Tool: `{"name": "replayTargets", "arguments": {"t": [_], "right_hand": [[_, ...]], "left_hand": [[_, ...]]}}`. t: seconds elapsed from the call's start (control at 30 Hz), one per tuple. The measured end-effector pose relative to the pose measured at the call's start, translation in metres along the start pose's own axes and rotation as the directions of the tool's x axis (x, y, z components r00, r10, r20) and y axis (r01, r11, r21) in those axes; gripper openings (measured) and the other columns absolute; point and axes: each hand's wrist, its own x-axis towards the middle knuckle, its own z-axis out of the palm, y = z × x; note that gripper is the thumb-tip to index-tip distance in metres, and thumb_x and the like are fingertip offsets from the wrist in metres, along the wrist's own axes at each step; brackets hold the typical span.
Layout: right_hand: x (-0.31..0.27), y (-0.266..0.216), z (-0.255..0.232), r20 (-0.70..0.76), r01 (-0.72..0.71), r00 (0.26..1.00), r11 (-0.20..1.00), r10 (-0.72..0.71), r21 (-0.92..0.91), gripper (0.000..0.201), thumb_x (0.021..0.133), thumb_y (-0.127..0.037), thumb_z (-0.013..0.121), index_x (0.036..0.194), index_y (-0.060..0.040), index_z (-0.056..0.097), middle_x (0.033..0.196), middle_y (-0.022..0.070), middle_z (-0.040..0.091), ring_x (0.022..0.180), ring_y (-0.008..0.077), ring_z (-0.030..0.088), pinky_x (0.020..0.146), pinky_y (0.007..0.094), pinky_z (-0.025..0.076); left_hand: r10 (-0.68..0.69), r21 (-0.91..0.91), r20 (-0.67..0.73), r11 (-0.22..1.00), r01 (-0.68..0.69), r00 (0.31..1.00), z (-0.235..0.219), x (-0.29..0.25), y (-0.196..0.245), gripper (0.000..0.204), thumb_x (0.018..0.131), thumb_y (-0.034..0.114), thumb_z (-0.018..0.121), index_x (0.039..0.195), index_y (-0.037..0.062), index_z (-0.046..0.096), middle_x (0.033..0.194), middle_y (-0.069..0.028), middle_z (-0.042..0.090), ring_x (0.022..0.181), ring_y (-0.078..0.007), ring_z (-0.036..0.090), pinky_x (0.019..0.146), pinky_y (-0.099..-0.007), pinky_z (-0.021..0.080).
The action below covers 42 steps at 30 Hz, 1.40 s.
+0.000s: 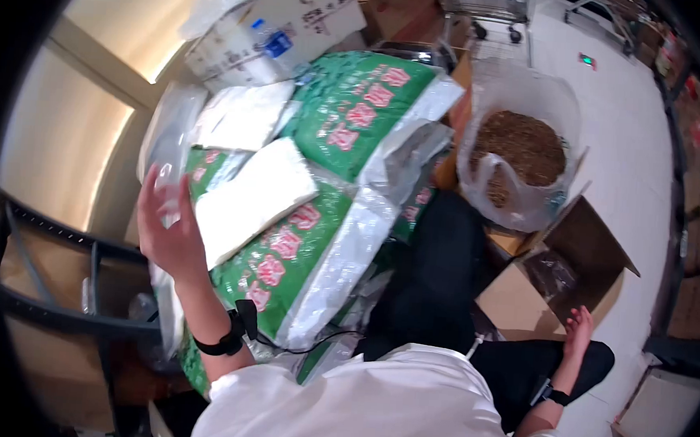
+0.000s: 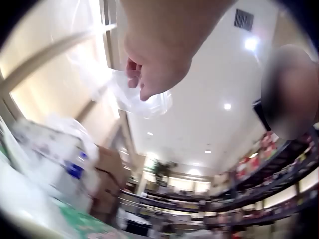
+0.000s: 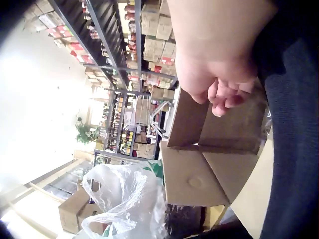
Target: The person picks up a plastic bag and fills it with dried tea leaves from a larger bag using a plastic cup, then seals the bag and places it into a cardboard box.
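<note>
My left hand (image 1: 174, 236) is raised at the left of the stacked green sacks (image 1: 304, 252), its curled fingers pinching a clear plastic bag (image 1: 175, 132). In the left wrist view, the thin bag (image 2: 142, 102) spreads out around the fingertips. Beside the hand, a white folded packet (image 1: 255, 197) lies on the sacks, with another white packet (image 1: 244, 114) behind it. My right hand (image 1: 577, 335) hangs loosely with nothing in it, near the knee and the open cardboard box (image 3: 192, 174). A crumpled clear wrapper (image 1: 553, 271) lies inside that box.
A translucent bag (image 1: 473, 98) of brown, dry, shredded-looking stuff stands beyond the cardboard box. Behind the sacks is a white carton (image 1: 314, 16) with a blue-labelled water bottle (image 1: 274, 42). A dark shelf rail (image 1: 72, 314) runs at the left, and a cart (image 1: 491, 11) stands far back.
</note>
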Motion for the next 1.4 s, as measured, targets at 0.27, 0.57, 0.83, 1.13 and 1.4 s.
{"name": "replayTargets", "arguments": {"t": [0.27, 0.57, 0.83, 1.13, 1.4], "right_hand": [[-0.080, -0.079, 0.075, 0.182, 0.203, 0.967, 0.971, -0.178, -0.128, 0.017, 0.096, -0.025, 0.059, 0.106, -0.0115, 0.061, 0.089, 0.0007, 0.066, 0.066, 0.0064, 0.055, 0.056, 0.0185, 0.042], [-0.178, -0.145, 0.134, 0.263, 0.812, 0.582, 0.567, -0.769, -0.137, 0.015, 0.094, -0.009, 0.059, 0.107, -0.0009, 0.061, 0.107, 0.0088, 0.059, 0.097, 0.0162, 0.057, 0.085, 0.0275, 0.045], [-0.183, -0.144, 0.161, 0.351, 0.605, 0.791, 0.722, -0.500, -0.335, 0.025, 0.090, -0.028, 0.068, 0.088, -0.0031, 0.067, 0.066, 0.0010, 0.063, 0.060, 0.0098, 0.059, 0.056, 0.0257, 0.048], [-0.176, -0.150, 0.232, 0.541, 0.417, 0.828, 0.809, -0.150, -0.414, 0.061, 0.093, -0.057, 0.053, 0.082, 0.0005, 0.071, 0.067, 0.0051, 0.068, 0.060, 0.0118, 0.064, 0.057, 0.0262, 0.052], [-0.152, -0.141, 0.264, 0.596, 0.399, 0.779, 0.887, -0.194, -0.233, 0.046, 0.097, -0.046, 0.053, 0.089, -0.0031, 0.067, 0.073, 0.0014, 0.064, 0.059, 0.0073, 0.056, 0.056, 0.0230, 0.047]], "left_hand": [[0.841, -0.902, 0.397, 0.431, -0.012, 0.368, 0.066, -0.061, 0.202, 0.017, 0.079, 0.008, 0.070, 0.095, 0.0095, 0.066, 0.084, -0.0088, 0.067, 0.072, -0.0283, 0.066, 0.060, -0.0366, 0.053], [0.944, -0.920, 0.329, 0.320, 0.228, 0.003, 0.114, -0.107, 0.281, 0.019, 0.090, 0.022, 0.058, 0.092, 0.0049, 0.066, 0.082, -0.0164, 0.067, 0.079, -0.0364, 0.065, 0.069, -0.0458, 0.052], [0.885, -0.664, 0.460, 0.398, 0.633, -0.074, 0.163, -0.145, 0.268, 0.019, 0.097, 0.018, 0.058, 0.103, 0.0024, 0.068, 0.074, -0.0002, 0.065, 0.065, -0.0044, 0.053, 0.058, -0.0232, 0.046], [0.902, -0.757, 0.341, 0.097, 0.646, 0.264, 0.185, -0.159, 0.244, 0.015, 0.085, 0.015, 0.070, 0.096, 0.0057, 0.073, 0.079, -0.0089, 0.072, 0.070, -0.0166, 0.069, 0.065, -0.0310, 0.055], [0.855, -0.645, 0.484, 0.205, 0.736, 0.187, 0.208, -0.140, 0.235, 0.010, 0.080, 0.007, 0.073, 0.088, 0.0013, 0.075, 0.097, -0.0120, 0.072, 0.087, -0.0192, 0.067, 0.078, -0.0294, 0.053]]}}
